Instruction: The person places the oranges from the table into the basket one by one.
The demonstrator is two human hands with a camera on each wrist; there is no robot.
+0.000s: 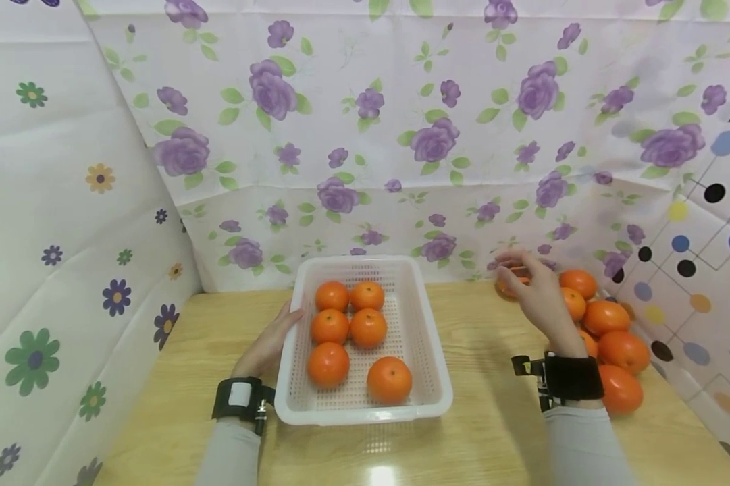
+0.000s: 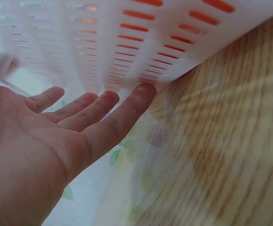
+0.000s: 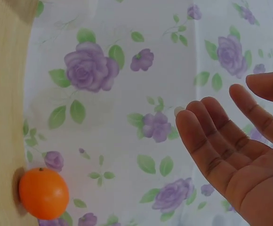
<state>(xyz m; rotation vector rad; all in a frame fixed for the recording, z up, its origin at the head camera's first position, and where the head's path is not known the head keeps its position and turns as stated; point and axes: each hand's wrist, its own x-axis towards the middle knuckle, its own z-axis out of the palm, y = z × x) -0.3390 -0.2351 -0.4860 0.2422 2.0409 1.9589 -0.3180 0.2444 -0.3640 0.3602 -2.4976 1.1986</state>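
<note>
while our left hand point(image 1: 269, 345) rests flat-fingered against the basket point(image 1: 428, 351), our right hand point(image 1: 537, 293) hovers, fingers spread, just above the orange point(image 3: 43, 193) at right of centre.

- Wooden table point(image 1: 474, 378) lying under everything, w/ glare showing at its near edge.
- Purple-rose cloth point(image 1: 365, 135) hanging behind; daisy cloth point(image 1: 67, 236) covering left, dot-pattern cloth point(image 1: 705, 223) covering right.

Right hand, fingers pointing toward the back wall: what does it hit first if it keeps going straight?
Probably the loose orange fruit right under the right hand's fingertips, at the far end of the pile; past it, the purple-flowered cloth wall. Depth is unclear.
</note>
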